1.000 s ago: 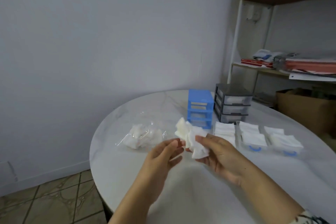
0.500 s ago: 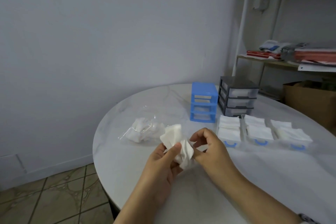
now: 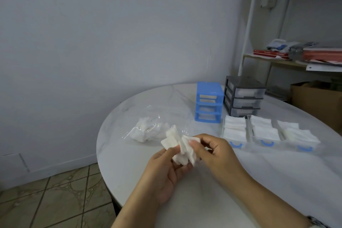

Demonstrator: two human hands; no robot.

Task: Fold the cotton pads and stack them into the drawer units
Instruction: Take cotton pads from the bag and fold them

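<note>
A crumpled bunch of white cotton pads point(image 3: 178, 144) is held above the table's front part. My left hand point(image 3: 166, 170) grips it from below and my right hand point(image 3: 214, 151) pinches its top edge with thumb and forefinger. Behind it lies a clear plastic bag point(image 3: 148, 129) with more white pads inside. Three clear drawers with blue handles point(image 3: 266, 139) stand side by side to the right, each filled with folded pads. A blue drawer frame point(image 3: 209, 104) with open slots stands at the back, next to a dark grey drawer unit point(image 3: 243, 96).
The round white marble table point(image 3: 240, 190) ends at a curved edge on the left, with tiled floor below. A shelf rack point(image 3: 296, 57) with books and cloths stands at the back right, and a cardboard box point(image 3: 318, 102) sits under it.
Both hands have closed in on the bunch of pads and brought it slightly lower and left. My right hand's fingers have shifted from under the bunch to pinching its top edge.
</note>
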